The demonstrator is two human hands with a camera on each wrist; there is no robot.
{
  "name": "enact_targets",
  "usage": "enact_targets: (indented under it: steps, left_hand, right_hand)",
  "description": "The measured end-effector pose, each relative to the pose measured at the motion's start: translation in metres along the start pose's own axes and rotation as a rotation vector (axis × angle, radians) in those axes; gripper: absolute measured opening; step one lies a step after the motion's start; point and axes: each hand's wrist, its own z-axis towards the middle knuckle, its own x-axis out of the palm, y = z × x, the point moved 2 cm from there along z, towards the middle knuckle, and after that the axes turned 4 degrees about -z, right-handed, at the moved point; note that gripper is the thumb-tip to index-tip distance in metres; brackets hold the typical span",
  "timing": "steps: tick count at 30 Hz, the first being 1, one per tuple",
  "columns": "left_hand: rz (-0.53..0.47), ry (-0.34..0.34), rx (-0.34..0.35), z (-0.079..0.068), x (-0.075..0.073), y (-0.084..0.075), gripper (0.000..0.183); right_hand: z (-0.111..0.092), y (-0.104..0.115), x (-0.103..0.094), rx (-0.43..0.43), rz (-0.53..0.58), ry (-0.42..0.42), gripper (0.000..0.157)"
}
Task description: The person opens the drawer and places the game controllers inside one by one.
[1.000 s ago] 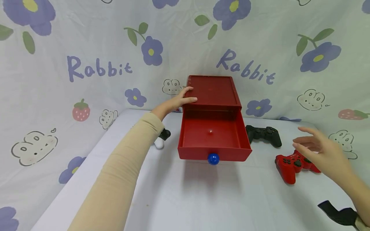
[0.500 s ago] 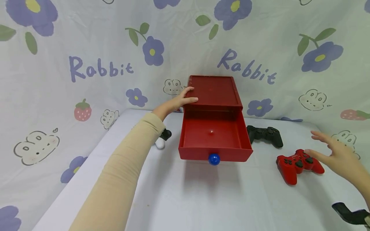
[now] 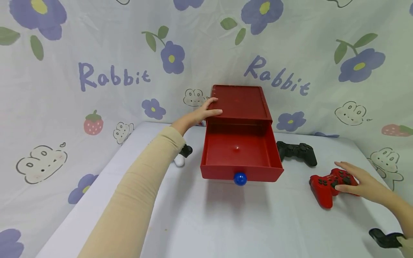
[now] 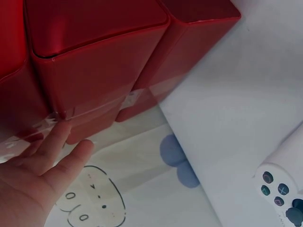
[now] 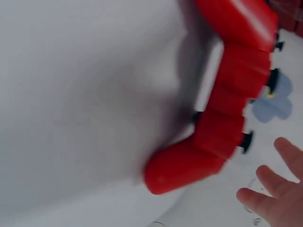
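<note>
A red drawer box (image 3: 240, 102) stands at the middle back, its drawer (image 3: 245, 174) pulled out, with a blue knob (image 3: 240, 178) on the front. My left hand (image 3: 200, 113) rests on the box's top left edge; in the left wrist view its fingers (image 4: 78, 158) touch the red casing. My right hand (image 3: 366, 184) hovers over a red game controller (image 3: 323, 191) on the right. The right wrist view has the fingers spread and apart from the controller (image 5: 222, 123). The visible drawer floor holds nothing.
Behind the red controller lies a black controller (image 3: 300, 153), partly hidden by the drawer. A white controller (image 3: 179, 160) sits left of the box, partly behind my left sleeve. Everything stands on a white table (image 3: 238, 225) before a printed cloth (image 3: 200, 43).
My right hand moved right, off the red controller, then came back left and lower over it. My left hand stayed on the box. The whole view shifted slightly.
</note>
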Motion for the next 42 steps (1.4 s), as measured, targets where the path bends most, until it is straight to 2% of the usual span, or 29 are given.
enact_targets:
  steps: [6, 10, 16, 23, 27, 32, 37, 42]
  left_hand:
    - [-0.01, -0.005, 0.009, -0.001, 0.001, -0.001, 0.066]
    - [-0.013, 0.001, 0.011, -0.003, 0.001, -0.002, 0.066]
    - [-0.018, -0.006, 0.003, -0.002, 0.0, 0.0, 0.067]
    - [-0.029, -0.002, 0.012, -0.001, 0.001, 0.0, 0.067]
    - [-0.024, -0.007, 0.005, -0.001, 0.002, -0.001, 0.067]
    - [-0.011, 0.004, -0.007, -0.002, 0.002, -0.002, 0.068]
    - [-0.013, 0.005, 0.003, -0.001, 0.002, -0.001, 0.067]
    - [-0.014, -0.001, 0.009, -0.002, 0.001, -0.001, 0.067]
  right_hand:
    - [0.003, -0.012, 0.019, -0.019, 0.029, 0.096, 0.085]
    - [0.005, -0.016, 0.028, -0.037, -0.044, 0.124, 0.079]
    - [0.009, -0.019, 0.023, 0.002, -0.157, 0.169, 0.072]
    - [0.014, -0.019, 0.014, 0.027, -0.243, 0.142, 0.067]
    - [0.016, -0.018, 0.019, 0.052, -0.193, 0.145, 0.064]
    - [0.014, -0.02, 0.032, 0.074, -0.08, 0.198, 0.061]
    - [0.013, -0.019, 0.035, 0.103, -0.078, 0.206, 0.064]
    - [0.016, -0.015, 0.03, 0.171, -0.09, 0.216, 0.063]
